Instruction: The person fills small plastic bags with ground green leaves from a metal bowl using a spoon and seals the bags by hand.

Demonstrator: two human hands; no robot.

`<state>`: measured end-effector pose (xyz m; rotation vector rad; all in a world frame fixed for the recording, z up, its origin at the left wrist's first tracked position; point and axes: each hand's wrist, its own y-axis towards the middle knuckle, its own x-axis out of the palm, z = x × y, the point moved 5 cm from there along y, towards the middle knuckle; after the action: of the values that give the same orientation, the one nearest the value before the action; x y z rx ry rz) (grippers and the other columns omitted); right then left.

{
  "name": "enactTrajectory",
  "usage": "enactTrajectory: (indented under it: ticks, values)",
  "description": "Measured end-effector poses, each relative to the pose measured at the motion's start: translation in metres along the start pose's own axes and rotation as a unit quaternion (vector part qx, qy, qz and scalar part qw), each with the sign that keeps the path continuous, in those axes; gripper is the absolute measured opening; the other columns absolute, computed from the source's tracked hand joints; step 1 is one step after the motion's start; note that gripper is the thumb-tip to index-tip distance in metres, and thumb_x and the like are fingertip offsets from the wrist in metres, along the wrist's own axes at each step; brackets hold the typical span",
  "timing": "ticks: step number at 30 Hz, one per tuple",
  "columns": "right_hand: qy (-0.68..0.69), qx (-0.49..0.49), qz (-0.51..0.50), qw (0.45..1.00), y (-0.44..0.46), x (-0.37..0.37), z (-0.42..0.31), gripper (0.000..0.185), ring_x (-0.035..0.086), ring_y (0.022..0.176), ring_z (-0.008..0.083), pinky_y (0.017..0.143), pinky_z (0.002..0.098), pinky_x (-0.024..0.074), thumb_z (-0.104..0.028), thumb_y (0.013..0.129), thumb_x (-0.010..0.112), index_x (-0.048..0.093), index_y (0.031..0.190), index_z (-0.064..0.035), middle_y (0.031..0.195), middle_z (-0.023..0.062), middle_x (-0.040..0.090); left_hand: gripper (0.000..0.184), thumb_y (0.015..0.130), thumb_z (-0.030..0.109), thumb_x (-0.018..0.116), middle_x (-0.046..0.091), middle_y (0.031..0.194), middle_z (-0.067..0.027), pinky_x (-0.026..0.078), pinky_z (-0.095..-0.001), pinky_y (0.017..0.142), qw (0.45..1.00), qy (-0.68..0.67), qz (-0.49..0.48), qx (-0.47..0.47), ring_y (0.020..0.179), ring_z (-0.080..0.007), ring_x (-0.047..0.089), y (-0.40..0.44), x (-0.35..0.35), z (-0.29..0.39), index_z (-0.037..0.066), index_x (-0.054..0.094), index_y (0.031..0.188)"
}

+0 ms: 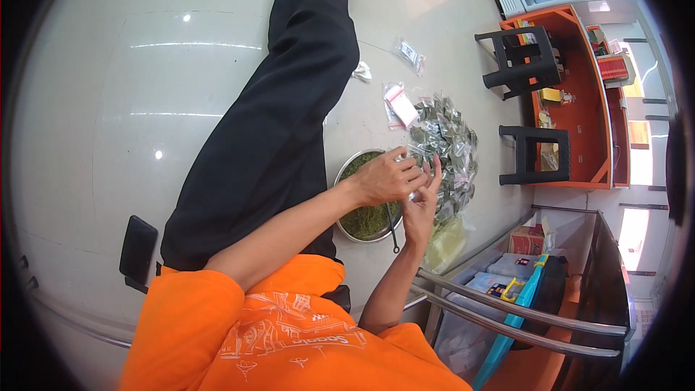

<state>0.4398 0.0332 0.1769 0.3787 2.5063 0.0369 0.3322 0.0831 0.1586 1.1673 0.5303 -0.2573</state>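
My left hand (pixel 387 177) reaches over a round metal bowl (pixel 347 230) with its fingers bent together in a pinch. Close against it, my right hand (pixel 420 210) has its thumb and some fingers closed, with one finger raised. Between them is a small clear plastic bag (pixel 412 195), mostly hidden by the fingers. Fine green shredded leaf (pixel 365 222) fills much of the bowl. A dark-handled utensil (pixel 393 232) leans over the bowl's rim, its ring end outside. Right beside the hands lies a pile of small clear bags (pixel 450 146) with green contents.
Flat packs of plastic bags (pixel 400 105) and another packet (pixel 410 56) lie on the tiled floor. A yellowish-green plastic bag (pixel 445 245) sits near a metal rail (pixel 521 308). Black stools (pixel 534 156) stand by an orange shelf (pixel 590 166). A phone (pixel 137 250) is at left.
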Motion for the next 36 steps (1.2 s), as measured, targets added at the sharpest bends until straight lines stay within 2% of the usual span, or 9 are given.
enactTrajectory:
  ticks: [7, 10, 12, 16, 19, 22, 26, 30, 36]
  values:
    - [0.150, 0.028, -0.022, 0.988, -0.008, 0.002, 0.012, 0.024, 0.031, 0.145, 0.0343, 0.113, 0.0419, 0.0361, 0.008, 0.078, 0.071, 0.074, 0.102, 0.0049, 0.161, 0.0108, 0.024, 0.013, 0.080, 0.016, 0.061, 0.062, 0.083, -0.0017, 0.047, -0.0358, 0.082, 1.000, -0.006, -0.024, 0.003, 0.085, -0.0175, 0.063, -0.003, 0.007, 0.002, 0.009, 0.062, 0.091]
    - [0.090, 0.058, -0.004, 0.994, -0.012, 0.003, 0.019, 0.027, 0.035, 0.143, 0.0320, 0.115, 0.0415, 0.0339, 0.010, 0.079, 0.068, 0.071, 0.106, 0.0076, 0.160, 0.0116, 0.028, 0.011, 0.081, 0.018, 0.062, 0.063, 0.081, -0.0016, 0.047, -0.0358, 0.081, 0.999, -0.012, -0.031, -0.003, 0.085, -0.0176, 0.064, -0.005, 0.012, 0.002, 0.009, 0.063, 0.088]
    - [0.192, 0.086, 0.011, 0.978, -0.017, -0.003, 0.025, 0.026, 0.041, 0.140, 0.0299, 0.113, 0.0400, 0.0370, 0.007, 0.083, 0.067, 0.070, 0.109, 0.0080, 0.158, 0.0129, 0.033, 0.012, 0.081, 0.020, 0.064, 0.063, 0.081, -0.0018, 0.047, -0.0357, 0.081, 0.999, -0.016, -0.044, -0.012, 0.085, -0.0179, 0.064, -0.007, 0.014, 0.000, 0.009, 0.063, 0.087]
    - [0.306, 0.109, 0.080, 0.942, -0.038, -0.026, 0.050, 0.026, 0.049, 0.132, 0.0269, 0.105, 0.0393, 0.0451, 0.002, 0.087, 0.068, 0.068, 0.112, 0.0069, 0.151, 0.0126, 0.042, 0.024, 0.080, 0.030, 0.071, 0.066, 0.076, -0.0073, 0.047, -0.0367, 0.080, 0.973, -0.111, -0.098, -0.175, 0.078, -0.0245, 0.066, -0.009, 0.013, -0.026, 0.007, 0.066, 0.084]
    - [-0.138, 0.087, 0.123, 0.979, -0.059, -0.043, 0.088, 0.029, 0.058, 0.114, 0.0272, 0.088, 0.0374, 0.0548, -0.009, 0.086, 0.073, 0.067, 0.114, -0.0039, 0.129, 0.0148, 0.054, 0.030, 0.078, 0.034, 0.076, 0.070, 0.078, -0.0123, 0.049, -0.0390, 0.078, 0.930, -0.121, -0.132, -0.321, 0.077, -0.0300, 0.068, -0.020, 0.018, -0.052, 0.005, 0.069, 0.082]
    - [-0.300, 0.105, 0.047, 0.947, -0.079, -0.041, 0.116, 0.029, 0.060, 0.111, 0.0309, 0.084, 0.0377, 0.0562, -0.011, 0.085, 0.075, 0.068, 0.112, -0.0053, 0.124, 0.0176, 0.055, 0.033, 0.074, 0.034, 0.080, 0.072, 0.084, -0.0176, 0.053, -0.0423, 0.078, 0.860, -0.137, -0.156, -0.467, 0.084, -0.0336, 0.069, -0.042, 0.030, -0.078, 0.002, 0.072, 0.081]
    - [-0.275, 0.125, 0.010, 0.953, -0.089, -0.039, 0.129, 0.024, 0.064, 0.086, 0.0270, 0.072, 0.0379, 0.0542, -0.011, 0.085, 0.074, 0.068, 0.106, 0.0002, 0.111, 0.0169, 0.056, 0.044, 0.071, 0.036, 0.085, 0.072, 0.093, -0.0237, 0.056, -0.0431, 0.084, 0.744, -0.169, -0.217, -0.609, 0.096, -0.0360, 0.070, -0.061, 0.042, -0.089, -0.003, 0.072, 0.087]
    - [-0.323, 0.082, -0.022, 0.943, -0.086, -0.039, 0.122, 0.020, 0.065, 0.074, 0.0219, 0.065, 0.0333, 0.0543, -0.005, 0.085, 0.073, 0.069, 0.103, 0.0020, 0.103, 0.0155, 0.058, 0.054, 0.069, 0.038, 0.087, 0.071, 0.098, -0.0253, 0.055, -0.0421, 0.085, 0.742, -0.182, -0.223, -0.606, 0.098, -0.0364, 0.070, -0.064, 0.045, -0.090, -0.007, 0.070, 0.095]
    - [-0.342, 0.034, -0.038, 0.938, -0.075, -0.042, 0.102, 0.013, 0.062, 0.073, 0.0284, 0.070, 0.0374, 0.0511, -0.003, 0.091, 0.062, 0.067, 0.102, 0.0021, 0.096, 0.0164, 0.059, 0.061, 0.068, 0.038, 0.088, 0.071, 0.102, -0.0230, 0.055, -0.0393, 0.084, 0.687, -0.230, -0.188, -0.664, 0.095, -0.0319, 0.071, -0.069, 0.042, -0.093, -0.007, 0.068, 0.103]
